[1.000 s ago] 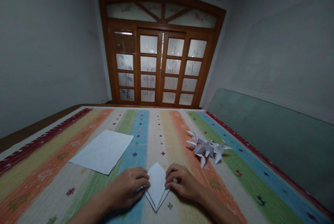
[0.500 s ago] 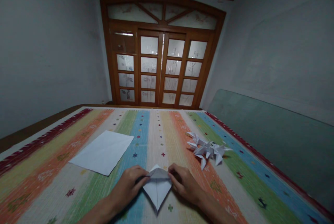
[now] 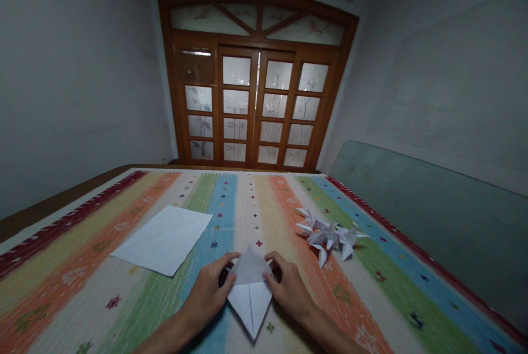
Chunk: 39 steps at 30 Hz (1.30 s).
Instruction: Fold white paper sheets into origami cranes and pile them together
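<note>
A folded white sheet of origami paper (image 3: 250, 302) lies in front of me, kite-shaped, one point toward me and a raised flap pointing away. My left hand (image 3: 212, 285) grips its left edge between thumb and fingers. On the opposite edge, my right hand (image 3: 287, 284) pinches the paper the same way. A crease runs down the middle of the lower half. The fingertips behind the paper are partly hidden.
A flat white paper sheet (image 3: 167, 239) lies to the left. Several folded paper cranes (image 3: 330, 236) are heaped on the right. A striped cloth (image 3: 243, 205) covers the table. Beyond stand wooden doors (image 3: 254, 106); a pale green panel (image 3: 416, 205) is at right.
The paper's upper flap has lifted and opened away from me into a taller point. Both hands have shifted slightly along its edges, still holding it.
</note>
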Each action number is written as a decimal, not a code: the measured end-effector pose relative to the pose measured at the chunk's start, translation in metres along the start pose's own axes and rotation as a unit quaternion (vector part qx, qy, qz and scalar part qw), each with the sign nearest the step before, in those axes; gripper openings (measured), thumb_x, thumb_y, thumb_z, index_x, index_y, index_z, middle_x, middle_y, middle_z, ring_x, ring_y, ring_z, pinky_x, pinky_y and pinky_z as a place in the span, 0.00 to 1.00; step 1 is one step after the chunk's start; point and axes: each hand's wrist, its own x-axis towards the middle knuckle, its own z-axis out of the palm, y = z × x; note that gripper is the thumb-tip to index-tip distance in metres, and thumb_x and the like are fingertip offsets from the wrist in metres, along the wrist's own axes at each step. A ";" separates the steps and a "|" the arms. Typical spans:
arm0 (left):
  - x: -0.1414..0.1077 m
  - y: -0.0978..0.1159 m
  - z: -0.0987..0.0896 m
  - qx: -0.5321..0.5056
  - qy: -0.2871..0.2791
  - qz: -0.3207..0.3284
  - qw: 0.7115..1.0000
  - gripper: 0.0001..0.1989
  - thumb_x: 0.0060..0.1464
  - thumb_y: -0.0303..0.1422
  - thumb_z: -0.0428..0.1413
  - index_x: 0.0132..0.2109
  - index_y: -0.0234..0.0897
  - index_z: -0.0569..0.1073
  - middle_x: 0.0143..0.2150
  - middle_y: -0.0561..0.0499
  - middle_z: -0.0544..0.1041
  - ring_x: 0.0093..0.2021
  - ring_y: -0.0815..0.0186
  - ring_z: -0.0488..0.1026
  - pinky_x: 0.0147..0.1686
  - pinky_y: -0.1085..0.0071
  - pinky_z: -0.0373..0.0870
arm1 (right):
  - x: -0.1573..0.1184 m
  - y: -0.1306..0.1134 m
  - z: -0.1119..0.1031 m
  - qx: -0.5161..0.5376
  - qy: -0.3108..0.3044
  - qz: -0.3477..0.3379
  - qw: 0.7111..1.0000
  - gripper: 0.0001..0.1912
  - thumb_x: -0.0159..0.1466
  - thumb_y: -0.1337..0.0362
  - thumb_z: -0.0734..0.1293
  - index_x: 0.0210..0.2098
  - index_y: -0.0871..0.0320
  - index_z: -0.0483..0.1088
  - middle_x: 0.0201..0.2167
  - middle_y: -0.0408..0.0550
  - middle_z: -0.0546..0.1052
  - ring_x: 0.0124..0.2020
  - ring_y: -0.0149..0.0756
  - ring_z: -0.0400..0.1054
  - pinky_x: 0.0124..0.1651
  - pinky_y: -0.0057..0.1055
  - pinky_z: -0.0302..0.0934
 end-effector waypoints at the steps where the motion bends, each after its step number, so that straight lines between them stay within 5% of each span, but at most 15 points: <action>1: 0.001 0.000 0.001 -0.005 0.005 -0.004 1.000 0.20 0.57 0.31 0.54 0.57 0.39 0.77 0.39 0.47 0.83 0.32 0.59 0.78 0.37 0.67 0.73 | 0.000 0.000 0.001 -0.001 0.005 0.001 1.000 0.11 0.60 0.71 0.64 0.42 0.58 0.71 0.27 0.43 0.76 0.27 0.37 0.70 0.31 0.28 0.58; 13: 0.004 0.006 0.006 0.002 -0.007 -0.043 0.999 0.23 0.51 0.25 0.53 0.54 0.35 0.76 0.32 0.50 0.79 0.30 0.59 0.75 0.35 0.68 0.68 | -0.002 -0.003 0.010 -0.026 0.005 -0.021 0.999 0.20 0.56 0.74 0.64 0.48 0.62 0.72 0.37 0.53 0.81 0.37 0.43 0.76 0.42 0.33 0.66; 22: 0.005 0.007 0.015 -0.006 0.009 -0.049 0.999 0.23 0.52 0.23 0.51 0.54 0.36 0.76 0.36 0.48 0.81 0.34 0.58 0.77 0.37 0.68 0.70 | -0.006 0.004 0.023 -0.057 0.045 -0.056 0.996 0.22 0.58 0.76 0.61 0.50 0.59 0.72 0.44 0.55 0.81 0.44 0.45 0.76 0.49 0.35 0.67; 32: 0.006 0.008 0.014 -0.082 0.027 -0.069 0.994 0.25 0.54 0.31 0.54 0.59 0.37 0.72 0.42 0.46 0.80 0.27 0.64 0.73 0.31 0.69 0.70 | -0.006 0.006 0.023 -0.077 0.067 -0.072 0.992 0.35 0.57 0.77 0.61 0.65 0.60 0.60 0.47 0.57 0.80 0.43 0.45 0.77 0.51 0.39 0.70; 39: 0.009 -0.001 0.017 -0.224 -0.001 -0.121 0.967 0.25 0.52 0.34 0.53 0.58 0.38 0.71 0.45 0.47 0.77 0.24 0.68 0.72 0.24 0.72 0.71 | -0.005 0.005 0.020 -0.094 0.051 -0.047 0.993 0.35 0.58 0.77 0.62 0.65 0.61 0.62 0.46 0.57 0.80 0.45 0.47 0.77 0.51 0.40 0.71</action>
